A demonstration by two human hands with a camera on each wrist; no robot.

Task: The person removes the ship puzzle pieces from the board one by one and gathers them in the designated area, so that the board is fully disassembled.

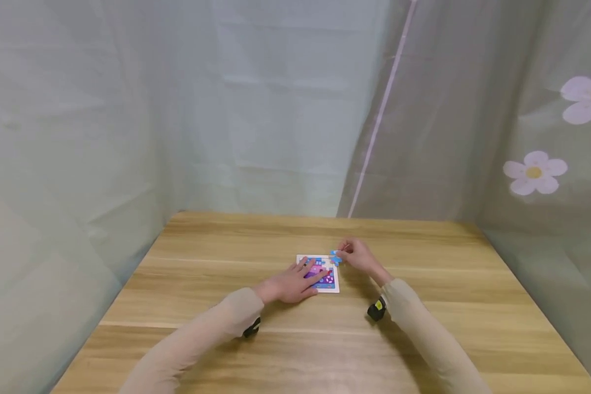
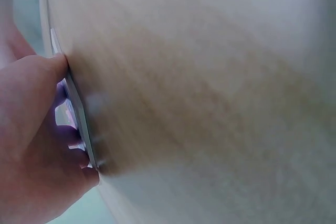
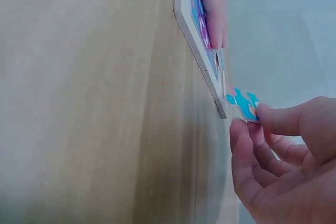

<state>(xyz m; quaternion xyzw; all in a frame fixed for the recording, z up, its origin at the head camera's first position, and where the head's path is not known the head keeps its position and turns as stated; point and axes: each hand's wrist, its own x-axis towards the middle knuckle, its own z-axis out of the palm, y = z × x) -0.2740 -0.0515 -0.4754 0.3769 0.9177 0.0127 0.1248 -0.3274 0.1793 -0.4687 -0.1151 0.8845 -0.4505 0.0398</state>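
A jigsaw puzzle in a white-edged tray (image 1: 329, 290) lies flat on the table, with purple, pink and blue pieces in it. My left hand (image 1: 293, 283) rests on it with fingers spread; in the left wrist view the left hand (image 2: 31, 129) lies along the tray's edge (image 2: 83, 124). Between thumb and fingers, my right hand (image 1: 358, 256) pinches a blue puzzle piece (image 1: 336, 259) at the tray's upper right corner. In the right wrist view this puzzle piece (image 3: 243, 103), blue with some orange, is held above the tray corner by the right hand (image 3: 294, 156).
The wooden table (image 1: 216, 241) reaches out around the puzzle on every side. Pale cloth curtains (image 1: 285, 109) hang behind it and at both sides, the right one with white flowers (image 1: 535, 173). Black devices (image 1: 376, 310) are strapped at both wrists.
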